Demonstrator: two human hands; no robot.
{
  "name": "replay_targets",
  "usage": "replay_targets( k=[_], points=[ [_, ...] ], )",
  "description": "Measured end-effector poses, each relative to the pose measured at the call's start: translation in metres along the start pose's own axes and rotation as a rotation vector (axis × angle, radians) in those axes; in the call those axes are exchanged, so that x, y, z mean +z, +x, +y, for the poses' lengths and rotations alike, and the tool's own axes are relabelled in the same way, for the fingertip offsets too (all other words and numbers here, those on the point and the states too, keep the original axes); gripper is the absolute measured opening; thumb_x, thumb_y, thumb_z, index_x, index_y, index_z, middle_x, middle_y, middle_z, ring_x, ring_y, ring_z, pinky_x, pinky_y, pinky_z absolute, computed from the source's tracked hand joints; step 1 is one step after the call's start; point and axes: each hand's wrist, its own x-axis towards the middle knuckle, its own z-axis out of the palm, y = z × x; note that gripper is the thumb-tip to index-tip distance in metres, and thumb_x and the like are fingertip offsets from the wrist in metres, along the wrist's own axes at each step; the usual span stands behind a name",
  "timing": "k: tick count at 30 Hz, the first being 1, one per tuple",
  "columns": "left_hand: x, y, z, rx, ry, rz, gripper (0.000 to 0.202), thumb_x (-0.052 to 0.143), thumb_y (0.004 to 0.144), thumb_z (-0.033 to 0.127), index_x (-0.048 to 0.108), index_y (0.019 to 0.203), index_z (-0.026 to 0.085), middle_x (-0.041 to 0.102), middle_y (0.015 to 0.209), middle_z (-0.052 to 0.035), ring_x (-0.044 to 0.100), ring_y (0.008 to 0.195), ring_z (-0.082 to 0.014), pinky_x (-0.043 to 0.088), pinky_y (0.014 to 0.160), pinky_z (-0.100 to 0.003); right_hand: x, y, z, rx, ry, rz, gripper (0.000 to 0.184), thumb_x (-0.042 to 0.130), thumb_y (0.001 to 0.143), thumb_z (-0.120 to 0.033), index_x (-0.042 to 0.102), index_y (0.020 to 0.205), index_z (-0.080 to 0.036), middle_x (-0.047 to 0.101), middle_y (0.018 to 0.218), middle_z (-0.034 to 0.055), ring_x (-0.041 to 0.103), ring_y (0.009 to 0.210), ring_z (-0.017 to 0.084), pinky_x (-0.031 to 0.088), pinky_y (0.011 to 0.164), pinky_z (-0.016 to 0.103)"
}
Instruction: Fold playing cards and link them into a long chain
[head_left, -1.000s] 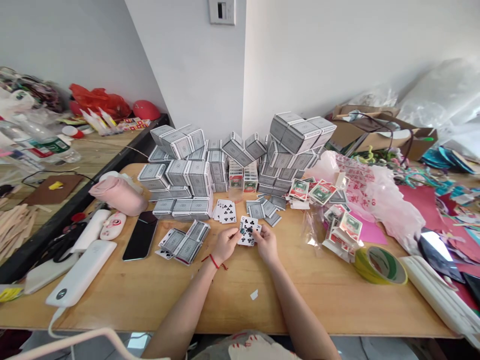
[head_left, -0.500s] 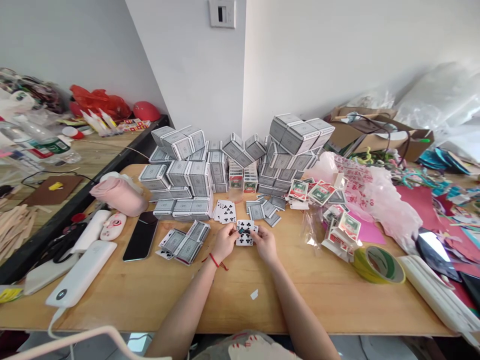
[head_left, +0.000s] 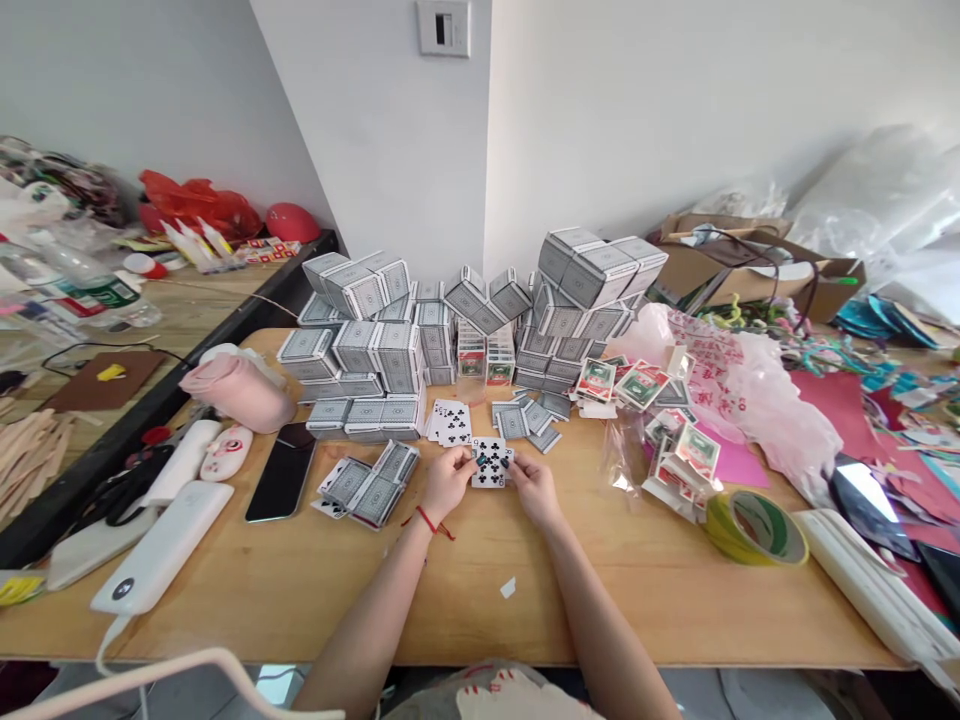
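Observation:
Between my two hands are a few face-up playing cards (head_left: 490, 463) with black club pips, the top one a nine or ten. My left hand (head_left: 451, 480) pinches their left edge with thumb and fingers; a red string is round that wrist. At their right edge my right hand (head_left: 531, 486) is closed in the same way, on a card that juts out a little behind the front one. Just beyond lie face-up cards (head_left: 451, 422) and a loose group of face-down cards (head_left: 525, 416). Left of my left hand rest bundles of face-down cards (head_left: 371, 484).
Stacked grey card blocks (head_left: 382, 350) rise on the left, more card blocks (head_left: 592, 275) on the right. Opened card boxes (head_left: 686, 460), a yellow tape roll (head_left: 757, 528) and a plastic bag (head_left: 750, 390) lie to the right. A phone (head_left: 280, 472) and white power bank (head_left: 163, 547) lie left.
The cards between my hands have shifted against each other, and more of the front card's face shows. My hands have stayed almost in place.

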Motion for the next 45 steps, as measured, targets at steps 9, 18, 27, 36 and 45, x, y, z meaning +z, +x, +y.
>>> replay_targets(
  k=[9,18,27,36,45],
  points=[
    [0.007,0.001,-0.003,0.024,0.086,0.033,0.018,0.049,0.070,0.027,0.044,0.056,0.017,0.043,0.048,0.0046,0.040,0.046,-0.0088,0.029,0.047,-0.020,0.002,-0.008,-0.015,-0.084,-0.101,-0.057,0.032,0.050,0.074,-0.041,0.061,0.093,-0.018,0.064,0.083,0.0044,0.058,0.075,0.020,0.046,0.068,0.030],
    [0.009,-0.005,0.002,0.052,0.086,0.022,0.020,0.049,0.070,0.028,0.041,0.056,0.017,0.040,0.045,0.0060,0.036,0.043,-0.0077,0.026,0.046,-0.020,0.008,-0.009,0.006,-0.208,-0.718,0.262,0.025,0.039,0.078,-0.033,0.057,0.070,-0.018,0.046,0.047,-0.0019,0.040,0.044,0.012,0.029,0.045,0.022],
    [0.011,-0.011,0.001,0.086,0.117,0.033,0.018,0.049,0.072,0.029,0.042,0.060,0.018,0.046,0.049,0.0041,0.041,0.046,-0.0089,0.030,0.048,-0.020,0.025,-0.015,0.010,-0.239,-0.912,0.400,0.035,0.035,0.078,-0.026,0.056,0.104,-0.013,0.061,0.068,0.0092,0.052,0.053,0.018,0.036,0.050,0.026],
    [0.011,-0.012,0.001,0.110,0.140,0.036,0.020,0.048,0.073,0.030,0.040,0.059,0.018,0.045,0.048,0.0047,0.040,0.045,-0.0088,0.029,0.048,-0.021,-0.001,-0.007,-0.013,-0.201,-0.616,0.149,0.025,0.041,0.077,-0.033,0.061,0.078,-0.018,0.053,0.053,-0.0013,0.043,0.046,0.012,0.033,0.047,0.021],
    [0.014,-0.017,-0.008,0.245,0.339,0.042,0.015,0.043,0.077,0.025,0.042,0.063,0.019,0.050,0.058,-0.0001,0.046,0.055,-0.0121,0.031,0.054,-0.022,0.016,-0.010,-0.005,-0.212,-0.849,0.361,0.021,0.041,0.077,-0.029,0.058,0.083,-0.020,0.058,0.059,0.0029,0.048,0.047,0.015,0.031,0.047,0.023]
  ],
)
